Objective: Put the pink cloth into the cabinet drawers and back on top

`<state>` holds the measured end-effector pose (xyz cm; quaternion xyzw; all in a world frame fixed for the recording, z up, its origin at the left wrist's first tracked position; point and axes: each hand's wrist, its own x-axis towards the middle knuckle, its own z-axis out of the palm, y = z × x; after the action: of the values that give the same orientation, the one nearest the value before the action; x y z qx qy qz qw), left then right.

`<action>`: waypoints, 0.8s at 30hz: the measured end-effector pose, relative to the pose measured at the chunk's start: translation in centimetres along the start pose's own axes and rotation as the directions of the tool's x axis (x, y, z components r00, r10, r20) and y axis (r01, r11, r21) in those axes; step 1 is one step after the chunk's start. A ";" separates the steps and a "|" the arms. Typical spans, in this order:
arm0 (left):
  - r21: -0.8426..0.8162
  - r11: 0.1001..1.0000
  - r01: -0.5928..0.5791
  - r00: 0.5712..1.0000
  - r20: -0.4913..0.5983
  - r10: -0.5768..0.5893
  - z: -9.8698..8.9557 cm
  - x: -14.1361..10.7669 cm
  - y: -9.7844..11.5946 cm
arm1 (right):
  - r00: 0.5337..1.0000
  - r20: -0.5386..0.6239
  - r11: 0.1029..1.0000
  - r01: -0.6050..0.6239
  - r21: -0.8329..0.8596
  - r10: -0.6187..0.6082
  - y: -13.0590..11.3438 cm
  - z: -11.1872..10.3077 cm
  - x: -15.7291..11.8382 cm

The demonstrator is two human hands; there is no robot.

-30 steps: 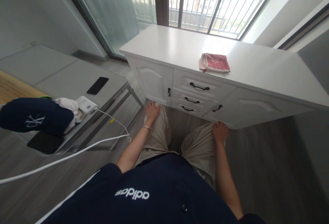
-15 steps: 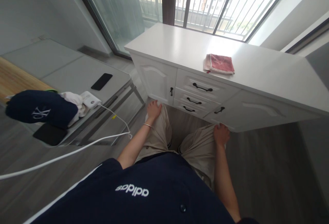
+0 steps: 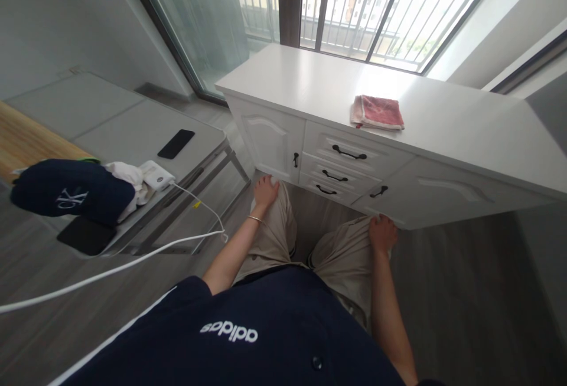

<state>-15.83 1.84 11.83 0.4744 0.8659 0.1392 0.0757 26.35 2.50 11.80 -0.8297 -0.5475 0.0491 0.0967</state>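
My left hand (image 3: 266, 192) lies on my left knee, fingers over the beige trouser cloth, with a thin bracelet at the wrist. My right hand (image 3: 383, 233) rests on the outer side of my right knee; its fingertips are partly hidden. Both hands are open and hold nothing. In front of my knees stands a white cabinet (image 3: 270, 138) with black handles. A folded red towel (image 3: 378, 113) lies near the front edge of its top.
At the left, a folding table (image 3: 115, 108) bears a dark blue cap (image 3: 73, 191), a black phone (image 3: 176, 144), a second dark phone (image 3: 86, 235), a white cloth, a white charger (image 3: 156, 175) and a wooden board (image 3: 35, 135). A white cable (image 3: 133, 263) hangs across the left side. Behind the cabinet are glass doors.
The view has tilted very slightly, so the cabinet and table sit a little lower in the picture. Both hands stay on the knees.
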 end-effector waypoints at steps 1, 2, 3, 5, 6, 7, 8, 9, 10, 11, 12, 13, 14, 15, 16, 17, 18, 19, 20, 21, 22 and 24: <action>-0.002 1.000 0.003 1.000 0.001 -0.003 0.0 0.0 0.0 | 1.000 0.004 1.000 -0.002 0.001 0.002 0.0 0.0 0.0; -0.002 1.000 0.005 1.000 0.002 -0.005 0.0 0.0 0.1 | 1.000 0.010 1.000 -0.005 0.001 0.005 0.0 0.0 0.0; -0.003 1.000 0.005 1.000 0.003 -0.005 -0.1 0.0 0.1 | 1.000 0.019 1.000 -0.008 0.001 0.008 0.0 -0.1 0.1; -0.004 1.000 0.005 1.000 0.005 -0.005 -0.1 0.0 0.2 | 0.999 0.030 1.000 -0.012 0.000 0.012 0.0 -0.1 0.1; -0.005 1.000 0.005 1.000 0.005 -0.005 -0.2 -0.1 0.2 | 0.999 0.034 1.000 -0.012 -0.001 0.012 0.0 -0.1 0.1; -0.005 1.000 0.005 1.000 0.003 -0.005 -0.2 -0.1 0.2 | 0.999 0.035 1.000 -0.011 -0.003 0.011 0.0 -0.2 0.1; -0.005 1.000 0.004 1.000 0.002 -0.004 -0.2 -0.1 0.2 | 0.999 0.034 1.000 -0.009 -0.003 0.009 0.0 -0.2 0.1; -0.005 1.000 0.003 1.000 0.000 -0.003 -0.2 -0.1 0.2 | 0.999 0.031 1.000 -0.006 -0.004 0.006 0.0 -0.2 0.1; -0.003 1.000 0.000 1.000 -0.001 0.000 -0.3 -0.1 0.2 | 1.000 0.028 1.000 -0.004 -0.006 0.005 -0.1 -0.2 0.1; -0.002 1.000 -0.003 1.000 -0.002 0.003 -0.3 -0.1 0.2 | 1.000 0.025 1.000 -0.003 -0.007 0.003 -0.1 -0.2 0.1; -0.002 1.000 -0.004 1.000 -0.002 0.004 -0.3 -0.1 0.2 | 1.000 0.022 1.000 -0.002 -0.009 0.003 -0.1 -0.3 0.1; -0.002 1.000 -0.004 1.000 -0.002 0.004 -0.3 -0.2 0.2 | 1.000 0.020 1.000 -0.004 -0.011 0.004 -0.1 -0.3 0.0; -0.003 1.000 -0.003 1.000 -0.001 0.003 -0.2 -0.1 0.2 | 1.000 0.022 1.000 -0.006 -0.012 0.007 -0.2 -0.3 0.0; -0.005 1.000 -0.001 1.000 -0.001 0.001 -0.2 -0.1 0.2 | 1.000 0.024 1.000 -0.009 -0.013 0.009 -0.2 -0.4 0.0; -0.008 1.000 0.001 1.000 -0.001 -0.001 -0.2 -0.1 0.2 | 1.000 0.025 1.000 -0.011 -0.013 0.011 -0.2 -0.4 -0.1; -0.013 1.000 0.002 1.000 -0.001 -0.002 -0.2 -0.1 0.1 | 1.000 0.025 1.000 -0.009 -0.014 0.009 -0.2 -0.4 -0.1; -0.018 1.000 0.002 1.000 -0.002 -0.002 -0.1 -0.1 0.1 | 1.000 0.023 1.000 -0.005 -0.014 0.006 -0.2 -0.5 -0.1; -0.022 1.000 0.001 1.000 -0.002 -0.002 -0.1 -0.1 0.1 | 1.000 0.022 1.000 -0.001 -0.014 0.001 -0.2 -0.5 -0.1; -0.026 1.000 0.001 1.000 -0.003 -0.001 0.0 0.0 0.1 | 1.000 0.020 1.000 0.003 -0.014 -0.003 -0.2 -0.5 -0.1; -0.028 1.000 0.000 1.000 -0.003 0.000 0.0 0.0 0.1 | 1.000 0.018 1.000 0.005 -0.014 -0.005 -0.2 -0.5 -0.2; -0.029 1.000 0.001 1.000 -0.003 -0.001 0.0 0.0 0.1 | 1.000 0.017 1.000 0.004 -0.015 -0.004 -0.2 -0.6 -0.2; -0.026 1.000 0.000 1.000 0.002 0.000 0.0 0.0 0.0 | 1.000 0.015 1.000 -0.002 -0.020 0.002 -0.2 -0.6 -0.2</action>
<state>-15.80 1.86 11.80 0.4734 0.8640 0.1501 0.0831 26.20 2.33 12.41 -0.8309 -0.5478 0.0500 0.0842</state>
